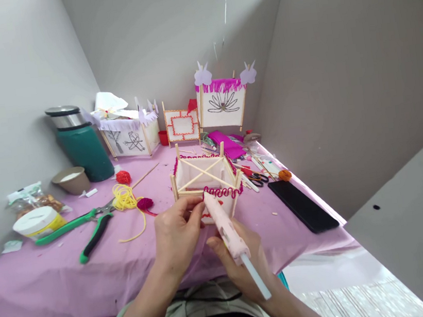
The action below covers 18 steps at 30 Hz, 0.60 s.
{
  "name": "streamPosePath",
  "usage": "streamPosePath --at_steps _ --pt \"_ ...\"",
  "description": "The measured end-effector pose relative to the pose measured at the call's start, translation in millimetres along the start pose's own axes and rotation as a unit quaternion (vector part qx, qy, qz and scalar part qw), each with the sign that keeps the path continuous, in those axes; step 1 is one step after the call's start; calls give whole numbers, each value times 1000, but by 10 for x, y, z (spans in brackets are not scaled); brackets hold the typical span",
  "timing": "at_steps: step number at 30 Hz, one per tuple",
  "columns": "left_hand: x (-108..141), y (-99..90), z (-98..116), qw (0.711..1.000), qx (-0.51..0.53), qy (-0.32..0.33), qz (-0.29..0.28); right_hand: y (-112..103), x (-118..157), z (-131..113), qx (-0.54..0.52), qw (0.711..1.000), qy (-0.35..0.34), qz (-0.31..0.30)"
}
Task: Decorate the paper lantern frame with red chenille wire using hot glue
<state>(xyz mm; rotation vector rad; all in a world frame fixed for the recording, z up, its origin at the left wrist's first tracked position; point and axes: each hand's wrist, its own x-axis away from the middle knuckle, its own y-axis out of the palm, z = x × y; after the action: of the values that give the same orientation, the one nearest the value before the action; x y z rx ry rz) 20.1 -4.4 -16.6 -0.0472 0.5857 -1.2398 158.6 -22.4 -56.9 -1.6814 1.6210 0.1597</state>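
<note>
My right hand (242, 248) is wrapped round a pale pink glue gun (226, 226), with a glue stick (256, 276) jutting from its back end. The gun's nozzle points at the near top edge of a small box-shaped frame (205, 165) of wooden sticks and white panels, crossed on top by two sticks. Wavy magenta yarn (226, 192) runs along that edge. At the yarn's left end, the fingertips of my left hand (178, 230) are pinched together, close beside the nozzle; the fingers partly hide what they grip. Red marks show on the near panel.
Left lie green-handled pliers (95, 223), yellow yarn (125, 197), a white-lidded tub (38, 220), a bowl (71, 180) and a green flask (83, 147). Right are a black phone (303, 204) and scissors (256, 177). Decorated lanterns (130, 135) and panels (222, 105) stand behind, against grey walls.
</note>
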Motion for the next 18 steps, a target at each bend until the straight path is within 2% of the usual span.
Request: streamPosePath --at_steps 4,11,15,18 --pt "8 -24 -33 999 -31 0 -8 -22 19 -16 -4 1000 3 7" --pt "72 -126 -260 995 -14 -48 -89 -36 77 -7 0 1000 4 -17" --pt "126 -185 -407 989 0 -68 -128 -14 78 -10 8 1000 -21 -12" --pt "138 -226 -395 990 6 -65 -126 -3 65 -29 14 999 -36 7"
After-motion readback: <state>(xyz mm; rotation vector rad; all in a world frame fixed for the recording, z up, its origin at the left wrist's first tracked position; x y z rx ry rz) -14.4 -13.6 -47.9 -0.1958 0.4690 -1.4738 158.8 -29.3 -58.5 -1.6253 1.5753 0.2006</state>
